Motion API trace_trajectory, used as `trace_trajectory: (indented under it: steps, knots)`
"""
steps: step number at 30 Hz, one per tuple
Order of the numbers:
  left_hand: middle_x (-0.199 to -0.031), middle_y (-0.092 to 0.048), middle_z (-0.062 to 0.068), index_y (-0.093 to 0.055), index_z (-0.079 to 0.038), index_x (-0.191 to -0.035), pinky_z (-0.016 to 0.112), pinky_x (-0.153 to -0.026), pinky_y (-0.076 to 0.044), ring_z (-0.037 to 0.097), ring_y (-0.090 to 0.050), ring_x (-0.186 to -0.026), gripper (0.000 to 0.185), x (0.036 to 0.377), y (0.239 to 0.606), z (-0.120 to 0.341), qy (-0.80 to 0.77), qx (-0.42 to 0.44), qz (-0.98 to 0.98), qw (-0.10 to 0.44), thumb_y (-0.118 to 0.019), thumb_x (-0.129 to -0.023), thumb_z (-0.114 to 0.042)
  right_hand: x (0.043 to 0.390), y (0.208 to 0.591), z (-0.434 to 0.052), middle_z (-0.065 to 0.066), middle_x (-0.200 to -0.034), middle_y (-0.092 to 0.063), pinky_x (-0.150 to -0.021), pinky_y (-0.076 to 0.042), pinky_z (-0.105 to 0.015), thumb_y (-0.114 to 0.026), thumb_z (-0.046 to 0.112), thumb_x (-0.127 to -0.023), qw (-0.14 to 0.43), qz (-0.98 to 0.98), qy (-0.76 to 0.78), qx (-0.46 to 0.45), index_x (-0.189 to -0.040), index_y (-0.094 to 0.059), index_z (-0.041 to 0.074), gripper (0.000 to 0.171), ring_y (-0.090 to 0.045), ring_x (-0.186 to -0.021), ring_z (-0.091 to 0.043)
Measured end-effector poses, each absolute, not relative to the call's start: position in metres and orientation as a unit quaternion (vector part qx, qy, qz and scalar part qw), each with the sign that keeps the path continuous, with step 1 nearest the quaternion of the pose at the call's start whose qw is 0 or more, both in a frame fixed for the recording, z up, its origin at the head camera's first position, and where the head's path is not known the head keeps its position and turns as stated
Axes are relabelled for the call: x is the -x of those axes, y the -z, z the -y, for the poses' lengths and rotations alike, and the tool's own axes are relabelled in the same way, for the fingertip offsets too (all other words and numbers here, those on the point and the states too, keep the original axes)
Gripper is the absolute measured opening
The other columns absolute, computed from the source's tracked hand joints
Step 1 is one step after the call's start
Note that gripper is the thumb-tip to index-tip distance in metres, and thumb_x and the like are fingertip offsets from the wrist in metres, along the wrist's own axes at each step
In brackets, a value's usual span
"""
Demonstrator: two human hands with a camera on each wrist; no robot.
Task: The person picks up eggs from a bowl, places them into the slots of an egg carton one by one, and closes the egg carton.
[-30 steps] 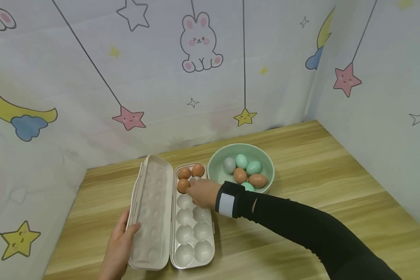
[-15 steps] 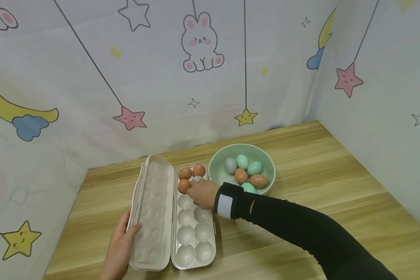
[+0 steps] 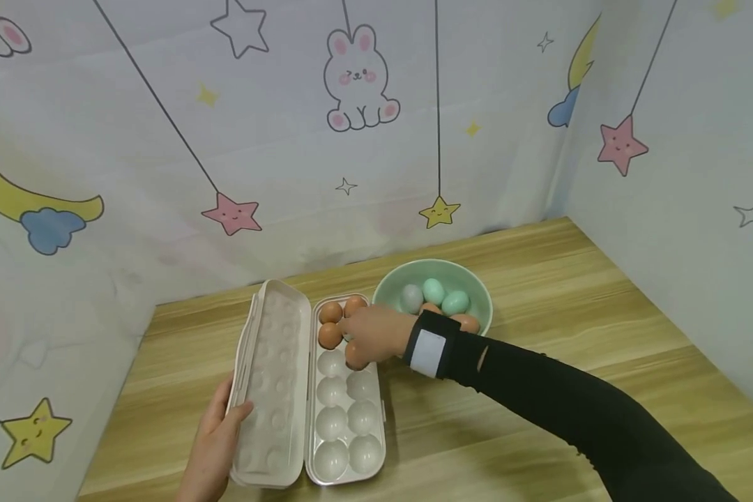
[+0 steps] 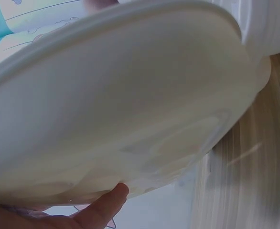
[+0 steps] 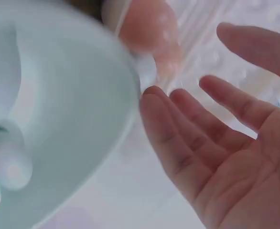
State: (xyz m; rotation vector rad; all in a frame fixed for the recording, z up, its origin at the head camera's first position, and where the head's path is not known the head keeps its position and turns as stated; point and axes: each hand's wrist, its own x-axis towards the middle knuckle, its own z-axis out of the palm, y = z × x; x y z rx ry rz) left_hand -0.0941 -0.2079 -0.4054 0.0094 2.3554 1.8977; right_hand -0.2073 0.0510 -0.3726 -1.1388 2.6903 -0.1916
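A pale plastic egg carton lies open in the head view, its lid folded out to the left. My left hand grips the lid's outer side, thumb over the edge; a finger shows against the lid's outside in the left wrist view. My right hand, fingers apart and holding nothing, is over the carton's right side beside the green bowl. Brown eggs fill cups at the far end, and another brown egg sits just below my right hand, which partly hides that area.
The green bowl stands right of the carton's far end with a grey egg, mint-green eggs and brown eggs in it. A wood-grain table bears everything. Patterned cloth walls rise behind and at the sides.
My right hand has let go of a brown egg, now showing in the third row's right cup, and has moved right toward the bowl. My left hand stays on the lid.
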Motion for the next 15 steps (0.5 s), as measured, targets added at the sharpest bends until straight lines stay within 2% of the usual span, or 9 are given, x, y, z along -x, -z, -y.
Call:
trace_trajectory:
  steps: [1,3,6,9,12,15]
  knots:
    - [-0.146,-0.025,0.017,-0.018,-0.006,-0.149,0.016,-0.081,-0.043,-0.002,-0.044,-0.109,0.052,0.094,0.405,0.208,-0.625,-0.002,-0.779,0.059,-0.034,-0.1,-0.007,0.209,0.368,-0.055,0.003,-0.08,-0.048,-0.054,-0.034,-0.023,-0.062,0.01,-0.084,0.116,-0.914,0.085,0.38,-0.085,-0.062,0.008,0.003,-0.04,-0.064,-0.013]
    - [-0.146,-0.025,0.017,-0.018,-0.006,-0.149,0.015,-0.081,-0.043,-0.002,-0.044,-0.109,0.052,0.095,0.405,0.208,-0.623,-0.001,-0.78,0.06,-0.034,-0.1,-0.007,0.212,0.361,-0.063,0.0,-0.08,-0.054,-0.058,-0.037,-0.023,-0.064,0.013,-0.086,0.124,-0.919,0.13,0.351,-0.097,-0.061,0.006,0.013,-0.045,-0.067,-0.013]
    - [-0.146,-0.026,0.018,-0.018,-0.005,-0.149,0.016,-0.081,-0.043,-0.002,-0.044,-0.109,0.051,0.095,0.405,0.208,-0.624,-0.005,-0.779,0.058,-0.034,-0.1,-0.006,0.218,0.351,-0.077,-0.005,-0.1,-0.061,-0.068,-0.045,-0.026,-0.064,0.016,-0.088,0.123,-0.928,0.111,0.333,-0.111,-0.061,0.008,0.025,-0.054,-0.08,-0.015]
    - [-0.145,-0.026,0.018,-0.018,-0.004,-0.149,0.016,-0.081,-0.044,-0.002,-0.045,-0.108,0.051,0.095,0.405,0.208,-0.628,-0.008,-0.776,0.057,-0.034,-0.1,-0.006,0.223,0.346,-0.091,-0.007,-0.117,-0.061,-0.08,-0.047,-0.03,-0.064,0.021,-0.089,0.129,-0.937,0.078,0.316,-0.121,-0.059,0.008,0.034,-0.057,-0.095,-0.016]
    - [-0.146,-0.026,0.018,-0.017,-0.004,-0.149,0.017,-0.08,-0.044,-0.003,-0.046,-0.107,0.052,0.095,0.406,0.208,-0.629,-0.008,-0.775,0.058,-0.034,-0.1,-0.006,0.227,0.343,-0.104,-0.011,-0.121,-0.06,-0.089,-0.046,-0.034,-0.063,0.019,-0.089,0.141,-0.935,0.08,0.315,-0.122,-0.058,0.003,0.037,-0.057,-0.105,-0.02]
    - [-0.145,-0.026,0.018,-0.017,-0.004,-0.149,0.017,-0.08,-0.044,-0.003,-0.046,-0.106,0.052,0.094,0.408,0.209,-0.628,-0.004,-0.776,0.056,-0.034,-0.1,-0.006,0.229,0.344,-0.115,-0.014,-0.118,-0.06,-0.09,-0.045,-0.036,-0.064,0.016,-0.088,0.145,-0.93,0.085,0.327,-0.119,-0.06,0.0,0.035,-0.057,-0.104,-0.022]
